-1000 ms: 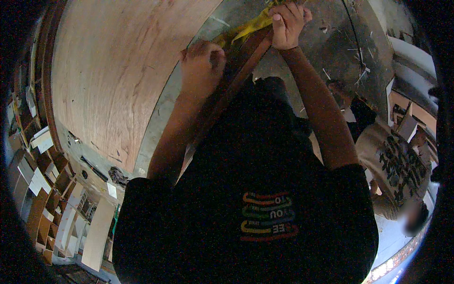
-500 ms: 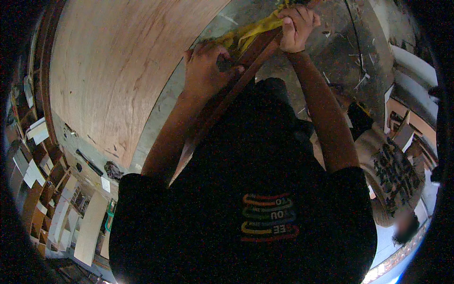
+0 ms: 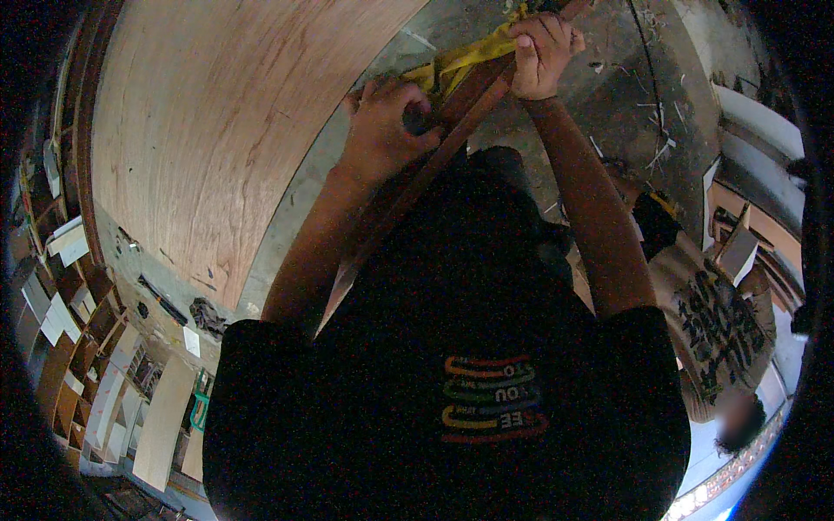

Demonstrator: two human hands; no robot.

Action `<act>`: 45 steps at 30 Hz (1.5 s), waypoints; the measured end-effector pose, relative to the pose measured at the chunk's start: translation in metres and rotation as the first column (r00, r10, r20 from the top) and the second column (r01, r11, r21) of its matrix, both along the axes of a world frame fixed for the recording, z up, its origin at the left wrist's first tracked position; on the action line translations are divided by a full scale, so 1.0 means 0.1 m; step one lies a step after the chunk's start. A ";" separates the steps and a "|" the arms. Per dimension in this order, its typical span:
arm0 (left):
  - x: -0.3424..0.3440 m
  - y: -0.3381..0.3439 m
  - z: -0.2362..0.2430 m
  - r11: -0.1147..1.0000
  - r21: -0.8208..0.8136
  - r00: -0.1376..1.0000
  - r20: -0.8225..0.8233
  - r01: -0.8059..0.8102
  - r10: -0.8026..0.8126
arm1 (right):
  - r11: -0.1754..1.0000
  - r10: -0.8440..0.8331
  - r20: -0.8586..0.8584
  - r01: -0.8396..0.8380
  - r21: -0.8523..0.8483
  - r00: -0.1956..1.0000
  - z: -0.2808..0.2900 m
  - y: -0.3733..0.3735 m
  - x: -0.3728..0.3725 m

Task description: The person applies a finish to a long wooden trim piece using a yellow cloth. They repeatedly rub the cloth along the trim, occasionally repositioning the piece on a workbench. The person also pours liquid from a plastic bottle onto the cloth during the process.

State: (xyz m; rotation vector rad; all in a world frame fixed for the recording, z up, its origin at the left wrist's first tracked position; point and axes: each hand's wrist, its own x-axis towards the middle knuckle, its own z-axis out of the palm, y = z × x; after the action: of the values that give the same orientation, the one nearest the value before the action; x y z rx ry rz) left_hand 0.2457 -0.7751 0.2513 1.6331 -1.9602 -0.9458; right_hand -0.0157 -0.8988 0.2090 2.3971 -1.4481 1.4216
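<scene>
A long brown wooden board (image 3: 469,108) runs slantwise in front of my body, from the upper right down to my left forearm. My left hand (image 3: 387,122) curls around it, with the thumb on the near side and the fingers over the far side. Farther up, my right hand (image 3: 543,56) is closed around the board near its far end. A crumpled yellow cloth strip (image 3: 473,54) lies along the board's far side between both hands. Its ends run in by my fingers, and whether either hand pinches it is hidden.
A large pale plywood sheet (image 3: 208,130) spreads on the left. At the right, a co-worker (image 3: 717,326) sits low near stacked panels (image 3: 756,234). Shelf-like wooden frames (image 3: 78,382) line the left edge. A dark cable (image 3: 651,78) and pale scraps lie on the concrete floor (image 3: 599,104).
My left hand has shifted slightly, and the yellow cloth beside it sits a little differently. My right hand stays closed at nearly the same spot. The co-worker has moved slightly.
</scene>
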 end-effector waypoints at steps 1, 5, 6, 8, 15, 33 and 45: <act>0.01 -0.02 0.00 0.998 0.061 0.999 -0.033 0.029 -0.027 | 1.000 -0.001 0.004 0.001 0.000 1.000 0.00 0.00 0.00; 0.04 -0.03 0.01 0.997 -0.006 0.996 0.047 0.072 -0.072 | 1.000 -0.003 -0.005 0.003 0.002 1.000 0.00 0.00 -0.01; 0.06 -0.01 0.03 0.997 0.003 0.996 0.041 0.076 -0.076 | 1.000 -0.001 0.001 0.001 0.008 1.000 0.00 0.01 0.00; 0.12 0.05 0.08 0.996 0.003 0.996 0.034 0.085 -0.085 | 1.000 0.007 0.011 -0.007 0.018 1.000 0.01 0.01 0.01; 0.27 0.42 0.19 0.998 0.041 0.990 0.134 -0.047 0.041 | 0.999 0.020 0.034 -0.019 -0.041 0.999 -0.01 -0.01 0.04; -0.16 0.04 0.05 0.956 -0.201 0.970 0.075 -0.214 0.233 | 0.997 0.055 0.046 -0.053 -0.048 0.997 -0.01 -0.03 0.00; -0.40 -0.36 -0.14 0.916 -0.377 0.979 0.096 -0.134 0.183 | 0.999 0.038 -0.008 -0.038 0.001 0.999 0.03 0.00 -0.02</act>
State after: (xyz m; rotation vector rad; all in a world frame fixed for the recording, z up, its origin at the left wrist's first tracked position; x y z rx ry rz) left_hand 0.2054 -0.8112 0.2370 1.6310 -1.9090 -0.3860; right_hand -0.0176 -0.8992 0.2122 2.4409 -1.4087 1.4173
